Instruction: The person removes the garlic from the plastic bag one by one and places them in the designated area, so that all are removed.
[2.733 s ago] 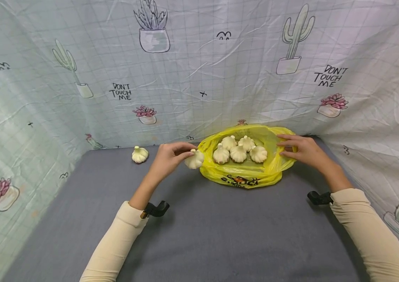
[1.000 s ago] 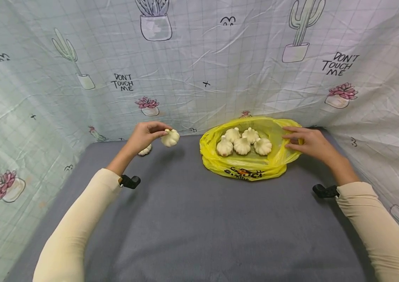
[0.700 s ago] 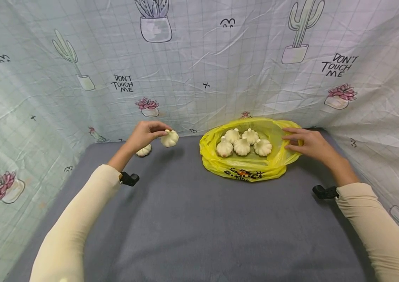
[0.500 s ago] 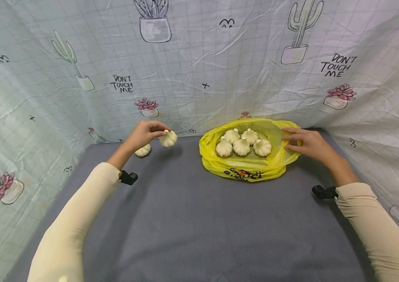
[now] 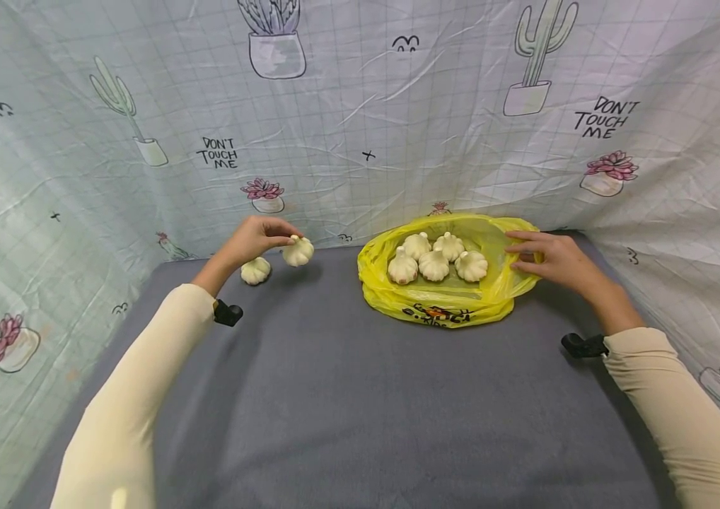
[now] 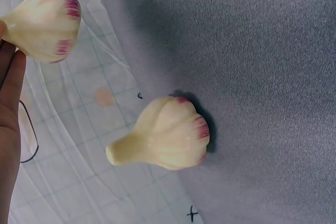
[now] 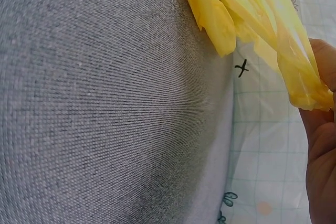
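Cactus-print cloth [image 5: 334,106] hangs behind a grey desk [image 5: 360,396]. Seven garlic bulbs [image 5: 433,265] show: five inside one yellow bag [image 5: 496,307], a lone bulb [image 5: 255,271] on the desk, a raised bulb [image 5: 298,251] pinched by the left hand [image 5: 257,239]. The right hand [image 5: 557,259] pinches the bag's rim.

Left wrist view: I only get a slice of the left hand [image 6: 9,108], edge-cropped, and I lose the stem end of the held garlic [image 6: 50,22] at the fingers. Right wrist view crops the right hand [image 7: 323,156] and the top of the yellow bag [image 7: 252,3]. Head view: crumpled print [image 5: 436,314], can't read it fully; sleeves [image 5: 137,396] run off-frame.
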Available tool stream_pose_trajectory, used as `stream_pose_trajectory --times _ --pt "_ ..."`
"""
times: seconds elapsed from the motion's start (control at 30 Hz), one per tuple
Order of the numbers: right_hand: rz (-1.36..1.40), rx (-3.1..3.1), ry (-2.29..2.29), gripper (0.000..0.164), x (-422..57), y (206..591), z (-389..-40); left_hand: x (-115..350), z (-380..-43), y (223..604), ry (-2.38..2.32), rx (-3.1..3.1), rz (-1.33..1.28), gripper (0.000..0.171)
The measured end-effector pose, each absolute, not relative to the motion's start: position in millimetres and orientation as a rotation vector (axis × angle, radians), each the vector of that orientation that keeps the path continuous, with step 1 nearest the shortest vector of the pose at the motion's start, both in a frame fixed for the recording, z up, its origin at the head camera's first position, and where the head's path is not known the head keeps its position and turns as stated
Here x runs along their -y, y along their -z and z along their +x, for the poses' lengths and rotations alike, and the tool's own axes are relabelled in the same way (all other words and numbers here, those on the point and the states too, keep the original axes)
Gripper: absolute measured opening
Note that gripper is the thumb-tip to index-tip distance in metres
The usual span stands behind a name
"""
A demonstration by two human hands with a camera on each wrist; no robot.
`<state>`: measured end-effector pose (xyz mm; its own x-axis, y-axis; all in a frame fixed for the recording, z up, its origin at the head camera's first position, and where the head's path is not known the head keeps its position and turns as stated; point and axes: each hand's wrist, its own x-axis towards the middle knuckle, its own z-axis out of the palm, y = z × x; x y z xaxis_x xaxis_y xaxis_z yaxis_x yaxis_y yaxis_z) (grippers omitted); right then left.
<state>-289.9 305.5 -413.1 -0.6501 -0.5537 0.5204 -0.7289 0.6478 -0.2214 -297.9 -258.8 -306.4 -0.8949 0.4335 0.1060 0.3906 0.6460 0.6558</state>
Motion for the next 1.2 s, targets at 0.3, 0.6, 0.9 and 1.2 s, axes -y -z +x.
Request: stream_pose_trajectory --times 0.3,0.6,0.9,1.2 --pt "1.013 2.459 -0.585 0.035 -304 414 -289 262 -302 309 -1.077 -2.768 0.717 0.022" --pt "1.019 2.444 -0.551 0.034 -305 412 -291 270 -314 321 -1.097 -2.764 0.683 0.022" --pt "1.022 2.434 -0.562 0.034 -307 412 -291 290 -337 342 -1.141 -2.778 0.691 0.02" --pt "1.009 2.447 -0.581 0.035 -306 412 -289 299 -341 346 -1.145 -2.783 0.636 0.018"
